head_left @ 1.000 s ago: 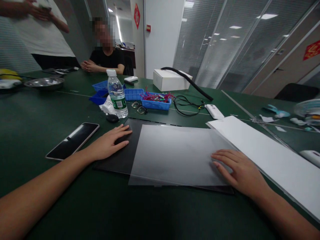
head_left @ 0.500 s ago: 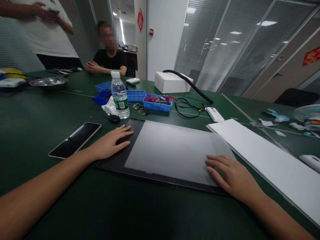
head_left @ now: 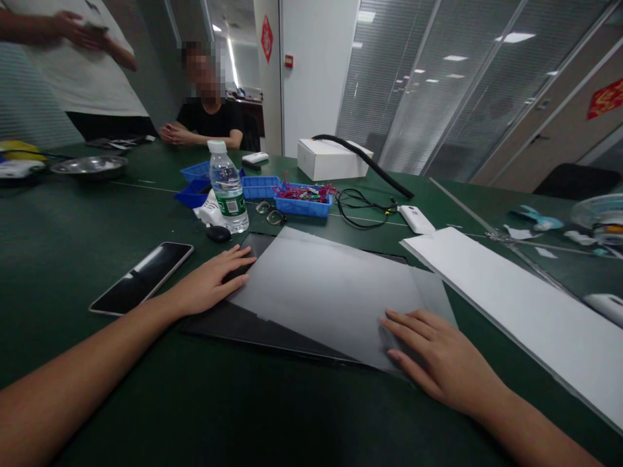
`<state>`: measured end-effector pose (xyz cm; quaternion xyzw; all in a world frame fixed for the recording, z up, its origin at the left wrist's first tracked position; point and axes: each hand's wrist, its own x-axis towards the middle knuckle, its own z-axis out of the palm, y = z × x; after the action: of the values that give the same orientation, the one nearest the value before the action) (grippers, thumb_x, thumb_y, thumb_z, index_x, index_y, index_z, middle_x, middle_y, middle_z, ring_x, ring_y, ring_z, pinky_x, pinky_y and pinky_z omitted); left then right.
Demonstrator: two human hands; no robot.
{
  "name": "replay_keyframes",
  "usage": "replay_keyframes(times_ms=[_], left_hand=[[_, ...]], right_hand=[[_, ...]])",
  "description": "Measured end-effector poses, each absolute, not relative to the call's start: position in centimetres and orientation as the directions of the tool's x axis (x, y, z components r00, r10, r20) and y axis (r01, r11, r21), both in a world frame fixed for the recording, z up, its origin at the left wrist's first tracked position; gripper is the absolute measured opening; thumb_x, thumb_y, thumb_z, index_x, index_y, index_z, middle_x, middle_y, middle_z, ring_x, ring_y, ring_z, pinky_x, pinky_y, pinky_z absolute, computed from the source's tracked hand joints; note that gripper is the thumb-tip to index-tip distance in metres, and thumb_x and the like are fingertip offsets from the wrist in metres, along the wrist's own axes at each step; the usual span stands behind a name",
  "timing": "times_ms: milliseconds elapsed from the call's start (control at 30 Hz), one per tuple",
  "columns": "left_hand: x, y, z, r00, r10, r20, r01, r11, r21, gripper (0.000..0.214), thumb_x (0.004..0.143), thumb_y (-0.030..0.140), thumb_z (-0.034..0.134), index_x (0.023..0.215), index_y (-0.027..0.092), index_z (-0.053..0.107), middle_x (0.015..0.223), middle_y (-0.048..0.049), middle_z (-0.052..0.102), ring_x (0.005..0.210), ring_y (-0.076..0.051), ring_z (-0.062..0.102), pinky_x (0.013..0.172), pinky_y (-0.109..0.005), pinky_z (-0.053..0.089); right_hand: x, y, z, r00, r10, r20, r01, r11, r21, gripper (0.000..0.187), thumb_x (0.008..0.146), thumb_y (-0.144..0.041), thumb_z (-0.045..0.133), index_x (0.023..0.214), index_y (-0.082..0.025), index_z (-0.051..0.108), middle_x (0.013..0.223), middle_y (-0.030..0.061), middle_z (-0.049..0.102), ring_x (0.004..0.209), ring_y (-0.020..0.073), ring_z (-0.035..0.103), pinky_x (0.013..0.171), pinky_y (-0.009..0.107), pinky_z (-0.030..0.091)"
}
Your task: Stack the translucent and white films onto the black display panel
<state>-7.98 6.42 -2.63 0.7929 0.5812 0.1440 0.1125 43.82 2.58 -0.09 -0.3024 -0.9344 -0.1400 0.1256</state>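
Note:
A translucent whitish sheet (head_left: 321, 285) lies askew over a thin black panel (head_left: 233, 327) on the table in front of me. My left hand (head_left: 211, 279) rests with fingers stretched out at the left edge of the panel, its fingertips near the sheet's left corner. On the sheet's right part, my right hand (head_left: 433, 350) lies flat with its fingers a little spread. Neither hand grips anything. The sheet's right and lower corners reach past the panel's edge, and my right hand hides some of that side.
Left of the panel lies a phone (head_left: 142, 279). Beyond are a water bottle (head_left: 228, 188), a black mouse (head_left: 218, 233), glasses (head_left: 270, 213) and a blue tray of red wires (head_left: 302, 201). White boards (head_left: 516, 311) lie at right. Two people are across the table.
The translucent sheet has turned clockwise on the black panel, baring more of the panel's lower left. My right hand has moved slightly left and toward me with it; my left hand stays nearly in place.

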Motion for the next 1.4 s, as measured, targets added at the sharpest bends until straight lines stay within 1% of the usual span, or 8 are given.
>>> replay_keyframes(times_ms=[200, 533, 633, 767, 1000, 1200, 1267, 1400], left_hand=[[-8.0, 6.6, -2.8, 0.277, 0.956, 0.1, 0.881, -0.294, 0.372, 0.079, 0.107, 0.076, 0.04, 0.164, 0.025, 0.056, 0.179, -0.0072, 0.039, 0.169, -0.037, 0.027, 0.137, -0.061, 0.025], [-8.3, 6.3, -2.9, 0.275, 0.941, 0.196, 0.852, -0.333, 0.405, 0.076, 0.109, 0.076, 0.035, 0.161, 0.027, 0.06, 0.174, -0.0066, 0.048, 0.165, -0.036, 0.038, 0.134, -0.059, 0.034], [-8.4, 6.3, -2.8, 0.295, 0.934, 0.202, 0.838, -0.355, 0.416, 0.076, 0.109, 0.076, 0.034, 0.154, 0.026, 0.068, 0.173, -0.0067, 0.05, 0.164, -0.037, 0.038, 0.134, -0.06, 0.032], [-8.4, 6.3, -2.7, 0.291, 0.934, 0.208, 0.832, -0.355, 0.427, 0.075, 0.109, 0.077, 0.034, 0.145, 0.026, 0.075, 0.169, -0.0057, 0.055, 0.164, -0.038, 0.039, 0.134, -0.061, 0.033], [-8.1, 6.2, -2.5, 0.246, 0.931, 0.268, 0.814, -0.349, 0.464, 0.074, 0.109, 0.076, 0.033, 0.12, 0.025, 0.086, 0.155, -0.0078, 0.069, 0.157, -0.039, 0.051, 0.128, -0.06, 0.043], [-7.6, 6.0, -1.9, 0.189, 0.941, 0.281, 0.817, -0.31, 0.487, 0.07, 0.107, 0.077, 0.037, 0.101, 0.024, 0.082, 0.141, -0.0106, 0.077, 0.149, -0.04, 0.06, 0.122, -0.058, 0.05], [-7.5, 6.0, -2.0, 0.173, 0.943, 0.286, 0.822, -0.298, 0.485, 0.066, 0.105, 0.078, 0.042, 0.105, 0.024, 0.081, 0.141, -0.0114, 0.077, 0.146, -0.039, 0.062, 0.121, -0.057, 0.051], [-7.6, 6.2, -2.5, 0.179, 0.936, 0.303, 0.836, -0.307, 0.454, 0.07, 0.102, 0.079, 0.051, 0.135, 0.023, 0.077, 0.152, -0.0119, 0.07, 0.148, -0.037, 0.06, 0.127, -0.057, 0.044]], right_hand=[[44.0, 3.1, 0.6, -0.831, 0.449, 0.328, 0.508, 0.853, 0.117, 0.043, 0.107, -0.032, 0.055, 0.147, -0.02, 0.068, 0.144, 0.0084, 0.074, 0.118, 0.0246, 0.075, 0.098, 0.043, 0.064], [44.9, 4.0, 0.1, -0.837, 0.471, 0.28, 0.501, 0.865, 0.043, 0.042, 0.108, -0.029, 0.056, 0.148, -0.025, 0.068, 0.149, 0.0053, 0.072, 0.131, 0.0227, 0.071, 0.108, 0.044, 0.063], [44.9, 4.0, -0.2, -0.833, 0.474, 0.286, 0.506, 0.861, 0.048, 0.041, 0.108, -0.028, 0.057, 0.146, -0.026, 0.069, 0.147, 0.0044, 0.073, 0.132, 0.0225, 0.071, 0.109, 0.045, 0.062], [45.0, 4.0, -0.4, -0.807, 0.492, 0.326, 0.554, 0.823, 0.129, 0.036, 0.109, -0.028, 0.054, 0.139, -0.024, 0.074, 0.141, 0.0047, 0.076, 0.126, 0.023, 0.074, 0.105, 0.045, 0.064], [45.4, 4.2, -0.3, -0.617, 0.665, 0.421, 0.78, 0.589, 0.212, 0.038, 0.111, -0.036, 0.049, 0.122, -0.018, 0.081, 0.115, 0.0084, 0.084, 0.099, 0.0246, 0.081, 0.088, 0.046, 0.068], [45.6, 4.7, -0.9, -0.616, 0.699, 0.364, 0.783, 0.593, 0.186, 0.041, 0.111, -0.039, 0.046, 0.123, -0.021, 0.082, 0.128, 0.0086, 0.081, 0.115, 0.0273, 0.078, 0.099, 0.05, 0.066], [45.8, 4.8, -1.1, -0.635, 0.686, 0.356, 0.765, 0.623, 0.165, 0.04, 0.111, -0.038, 0.048, 0.128, -0.021, 0.08, 0.133, 0.0091, 0.079, 0.12, 0.0276, 0.076, 0.104, 0.051, 0.064], [46.2, 5.1, -1.2, -0.672, 0.664, 0.328, 0.723, 0.684, 0.097, 0.037, 0.109, -0.036, 0.054, 0.135, -0.024, 0.077, 0.141, 0.0085, 0.076, 0.129, 0.0281, 0.073, 0.111, 0.054, 0.061]])
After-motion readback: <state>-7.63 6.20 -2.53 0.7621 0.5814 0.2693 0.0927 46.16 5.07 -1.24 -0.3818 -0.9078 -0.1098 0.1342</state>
